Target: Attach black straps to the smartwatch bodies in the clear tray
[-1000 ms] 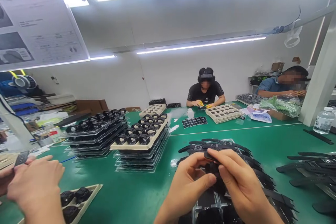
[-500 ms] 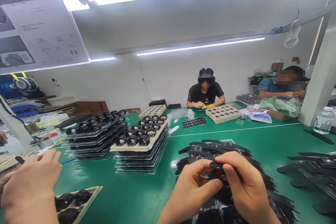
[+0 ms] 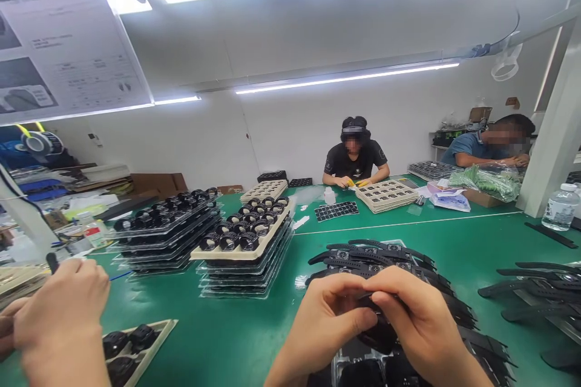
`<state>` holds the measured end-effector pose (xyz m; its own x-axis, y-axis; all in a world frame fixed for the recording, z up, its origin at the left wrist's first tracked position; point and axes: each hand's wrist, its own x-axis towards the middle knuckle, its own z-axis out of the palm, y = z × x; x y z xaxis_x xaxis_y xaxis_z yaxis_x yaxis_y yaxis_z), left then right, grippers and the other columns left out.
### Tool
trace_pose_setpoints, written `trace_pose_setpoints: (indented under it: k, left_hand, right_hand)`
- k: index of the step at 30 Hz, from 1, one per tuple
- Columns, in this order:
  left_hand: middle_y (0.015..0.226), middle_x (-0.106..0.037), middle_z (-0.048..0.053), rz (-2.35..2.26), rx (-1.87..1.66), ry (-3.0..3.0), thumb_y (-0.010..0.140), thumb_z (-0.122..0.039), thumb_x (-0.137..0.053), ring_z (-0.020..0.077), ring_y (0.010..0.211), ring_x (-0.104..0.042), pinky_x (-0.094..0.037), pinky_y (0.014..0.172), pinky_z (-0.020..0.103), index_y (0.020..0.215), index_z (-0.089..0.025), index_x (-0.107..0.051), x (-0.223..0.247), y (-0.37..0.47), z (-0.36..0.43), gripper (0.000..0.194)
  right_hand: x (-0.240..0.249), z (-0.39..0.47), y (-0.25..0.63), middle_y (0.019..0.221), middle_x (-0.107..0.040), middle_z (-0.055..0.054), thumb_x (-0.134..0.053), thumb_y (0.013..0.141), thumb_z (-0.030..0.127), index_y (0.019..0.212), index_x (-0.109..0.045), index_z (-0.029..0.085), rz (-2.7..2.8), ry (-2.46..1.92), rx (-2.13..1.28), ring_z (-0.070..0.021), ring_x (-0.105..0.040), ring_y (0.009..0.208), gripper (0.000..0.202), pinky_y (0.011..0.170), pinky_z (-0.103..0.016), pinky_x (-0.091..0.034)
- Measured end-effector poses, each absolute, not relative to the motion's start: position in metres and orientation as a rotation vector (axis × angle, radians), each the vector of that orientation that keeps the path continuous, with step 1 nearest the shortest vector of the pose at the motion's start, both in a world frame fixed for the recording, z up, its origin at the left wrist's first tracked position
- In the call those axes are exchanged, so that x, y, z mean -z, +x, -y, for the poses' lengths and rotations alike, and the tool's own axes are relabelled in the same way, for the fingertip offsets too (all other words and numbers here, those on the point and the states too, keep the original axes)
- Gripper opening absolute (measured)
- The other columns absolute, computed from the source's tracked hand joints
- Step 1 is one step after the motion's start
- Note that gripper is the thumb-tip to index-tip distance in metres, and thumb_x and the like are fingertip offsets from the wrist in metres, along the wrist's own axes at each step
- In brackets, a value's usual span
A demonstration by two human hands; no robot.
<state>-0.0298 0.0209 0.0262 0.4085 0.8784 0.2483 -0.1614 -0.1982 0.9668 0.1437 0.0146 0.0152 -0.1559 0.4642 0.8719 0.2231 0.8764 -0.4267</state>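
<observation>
A green tabletop [image 3: 245, 338] stretches under tube lights [image 3: 349, 79]. By its near left corner, a co-worker's hand [image 3: 66, 299] holds a dark strip [image 3: 52, 262]. Right of centre, over the near edge, your left hand [image 3: 331, 314] slants upward, thumb bent inward — closed on a black strapped piece [image 3: 380, 335]. Your right hand [image 3: 415, 308] mirrors it, pinching narrowly, index fingertips meeting above the piece. Black straps [image 3: 531, 293] lie toward the right edge.

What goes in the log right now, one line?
left hand: pinching black band; right hand: pinching same band; beyond: watch straps; surface: green table
</observation>
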Motion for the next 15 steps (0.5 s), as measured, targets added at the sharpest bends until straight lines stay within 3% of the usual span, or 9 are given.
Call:
trace_pose_setpoints:
  k: [6,11,15]
  left_hand:
    - [0.091,-0.079,0.008,-0.719,-1.129,1.514,0.069,-0.058,-0.092,0.0179,0.082,-0.066,-0.051,0.077,0.026,0.101,-0.018,-0.085,-0.0221,-0.0277,-0.0236,0.051]
    - [0.106,-0.079,0.011,-0.752,-1.096,1.595,0.076,-0.064,-0.084,0.0249,0.100,-0.069,-0.054,0.089,0.031,0.111,-0.020,-0.083,-0.0182,-0.0279,-0.0253,0.056]
    - [0.097,-0.078,0.007,-0.700,-1.132,1.460,0.070,-0.054,-0.093,0.0194,0.085,-0.071,-0.058,0.078,0.026,0.104,-0.020,-0.084,-0.0205,-0.0274,-0.0229,0.050]
  right_hand:
    - [-0.0155,-0.0175,0.1451,0.086,-0.076,0.001,-0.054,0.108,0.022,0.108,-0.071,0.027,1.763,-0.531,-0.225,-0.0126,-0.071,0.073,0.018,0.068,-0.018,-0.057]
    - [-0.0112,-0.0200,0.1470,0.091,-0.075,0.002,-0.053,0.108,0.021,0.115,-0.070,0.029,1.738,-0.524,-0.239,-0.0112,-0.071,0.080,0.020,0.073,-0.016,-0.057]
    - [-0.0093,-0.0197,0.1455,0.099,-0.074,0.000,-0.056,0.106,0.018,0.116,-0.069,0.027,1.703,-0.516,-0.181,-0.0120,-0.072,0.088,0.019,0.081,-0.017,-0.058]
